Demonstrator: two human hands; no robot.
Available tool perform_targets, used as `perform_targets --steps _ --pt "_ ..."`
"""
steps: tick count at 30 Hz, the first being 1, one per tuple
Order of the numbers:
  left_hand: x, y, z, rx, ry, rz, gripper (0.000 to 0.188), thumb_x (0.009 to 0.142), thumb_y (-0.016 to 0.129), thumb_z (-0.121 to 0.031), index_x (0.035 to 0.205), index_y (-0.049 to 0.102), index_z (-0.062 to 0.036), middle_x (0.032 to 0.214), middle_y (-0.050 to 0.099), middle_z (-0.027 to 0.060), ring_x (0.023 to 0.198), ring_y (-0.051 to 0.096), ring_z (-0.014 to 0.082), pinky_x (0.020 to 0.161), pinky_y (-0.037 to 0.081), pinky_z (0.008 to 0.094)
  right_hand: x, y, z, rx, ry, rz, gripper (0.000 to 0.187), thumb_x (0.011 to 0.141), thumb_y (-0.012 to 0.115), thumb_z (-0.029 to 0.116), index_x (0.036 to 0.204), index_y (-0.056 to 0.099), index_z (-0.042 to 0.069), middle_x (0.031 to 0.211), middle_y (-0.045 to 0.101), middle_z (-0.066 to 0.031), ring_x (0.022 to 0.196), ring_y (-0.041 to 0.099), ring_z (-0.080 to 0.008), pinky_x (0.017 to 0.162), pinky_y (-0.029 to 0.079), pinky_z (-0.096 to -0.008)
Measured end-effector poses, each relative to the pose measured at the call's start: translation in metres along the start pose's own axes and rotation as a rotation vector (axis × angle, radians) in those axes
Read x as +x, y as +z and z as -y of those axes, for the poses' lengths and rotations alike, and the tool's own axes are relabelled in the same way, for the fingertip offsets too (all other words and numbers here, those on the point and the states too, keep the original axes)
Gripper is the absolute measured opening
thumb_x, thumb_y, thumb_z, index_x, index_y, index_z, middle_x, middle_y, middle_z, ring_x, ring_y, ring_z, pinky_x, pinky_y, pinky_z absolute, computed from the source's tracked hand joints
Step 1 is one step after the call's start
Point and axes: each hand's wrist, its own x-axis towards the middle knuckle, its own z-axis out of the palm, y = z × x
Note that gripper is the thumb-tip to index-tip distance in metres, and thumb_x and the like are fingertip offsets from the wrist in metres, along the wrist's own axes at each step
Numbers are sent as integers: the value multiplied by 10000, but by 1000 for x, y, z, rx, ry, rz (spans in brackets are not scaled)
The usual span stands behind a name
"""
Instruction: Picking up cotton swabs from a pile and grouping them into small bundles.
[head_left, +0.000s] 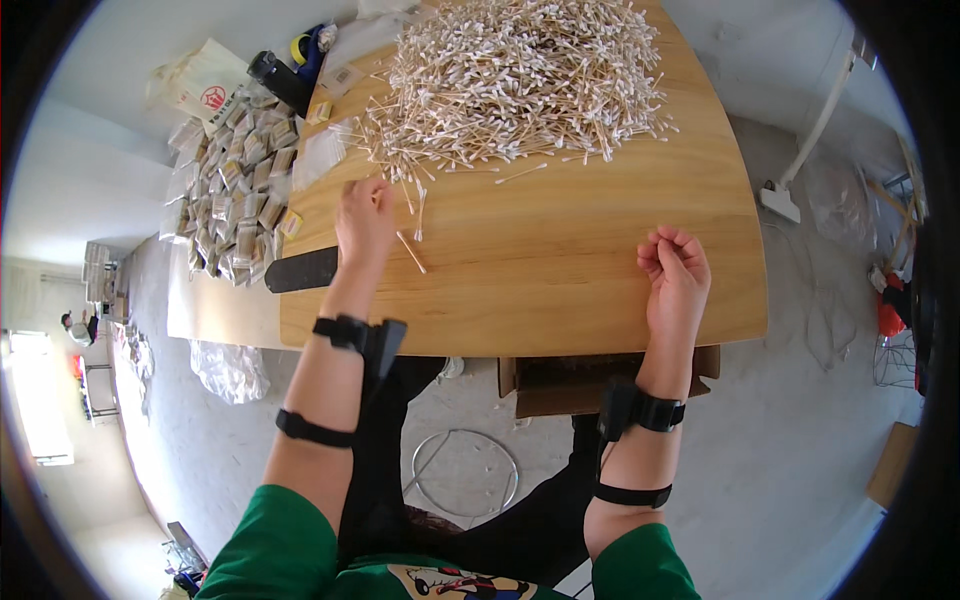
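Observation:
A big heap of cotton swabs (520,80), white-tipped with pale wooden sticks, covers the far part of the wooden table. My left hand (366,222) is curled closed just below the heap's left edge; whatever its fingers may hold is hidden. Beside it lie a few loose swabs (411,252), and a dark flat strip (303,270) passes by its wrist. Over the table's right side, my right hand (676,275) has its fingers bent in against the thumb, with nothing seen in them. Clear plastic bags (322,155) lie just beyond my left hand.
Many small bags packed with swabs (235,190) are piled at the left, near a black bottle (280,82) and a white printed bag (205,85). An open cardboard box (560,385) sits under the table's front edge (540,352). A round metal stool ring (465,434) shows below.

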Motion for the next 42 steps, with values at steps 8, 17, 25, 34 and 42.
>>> perform_targets --steps 8,17,25,34,42 --pt "25 15 24 80 -48 172 125 763 660 -178 771 632 -57 846 599 120 775 599 304 674 482 394 -1 3 0 -45 -4 -29 90 915 519 40 971 586 20 877 607 -48 719 588 -128 656 490 -249" --pt "-14 -1 9 -72 -37 212 168 750 684 -184 754 623 -28 797 606 117 748 607 265 654 486 373 -1 1 -2 -52 -23 -19 84 913 524 35 966 588 19 875 609 -47 712 590 -123 645 492 -241" --pt "4 4 -4 -110 -121 425 212 765 709 -188 866 637 -15 853 593 94 769 615 195 687 495 297 0 0 -4 -45 -24 -13 84 911 525 34 969 583 15 881 606 -52 716 594 -130 644 493 -245" --pt "-5 7 1 -316 32 373 185 754 701 -115 901 636 -24 878 603 104 769 620 219 708 509 307 1 0 -3 -42 -11 -1 85 914 514 35 964 578 11 881 605 -53 717 596 -133 646 495 -251" --pt "1 12 -10 -96 63 426 137 789 670 -131 853 621 -19 873 598 130 753 604 278 666 488 363 0 0 0 -50 -14 -8 86 915 509 31 960 579 11 878 604 -52 720 596 -130 647 495 -247"
